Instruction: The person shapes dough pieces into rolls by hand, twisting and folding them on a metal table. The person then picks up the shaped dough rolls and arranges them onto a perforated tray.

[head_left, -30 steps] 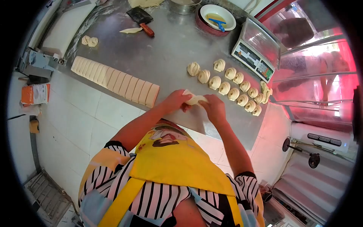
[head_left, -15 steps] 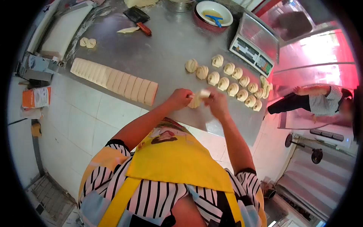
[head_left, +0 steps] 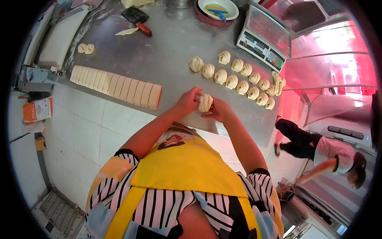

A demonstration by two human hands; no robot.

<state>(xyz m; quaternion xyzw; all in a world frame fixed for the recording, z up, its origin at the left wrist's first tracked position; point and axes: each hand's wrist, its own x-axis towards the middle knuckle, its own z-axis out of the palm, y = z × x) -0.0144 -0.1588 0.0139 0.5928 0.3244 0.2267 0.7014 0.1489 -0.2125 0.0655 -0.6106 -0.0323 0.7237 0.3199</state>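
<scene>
Between my two hands is a twisted piece of dough (head_left: 205,103), coiled into a small knot, held over the near edge of the metal table. My left hand (head_left: 188,102) has its fingers curled against the knot's left side. On the other side, my right hand (head_left: 219,110) grips it, thumb and fingers around its right and lower edges. Rows of shaped dough knots (head_left: 231,82) sit to the right. To the left lies a long row of cut dough strips (head_left: 115,86), side by side along the table edge.
On the metal table (head_left: 159,47) are a scraper with a red handle (head_left: 143,28), a bowl with a blue brush (head_left: 218,14) and a digital scale (head_left: 262,44). Two dough knots (head_left: 86,48) lie far left. Another person (head_left: 334,155) is at the right.
The dough has gone from a stretched, blurred strip between my hands to a compact knot. My right hand has come lower and closer to the left. The other person has bent and shifted.
</scene>
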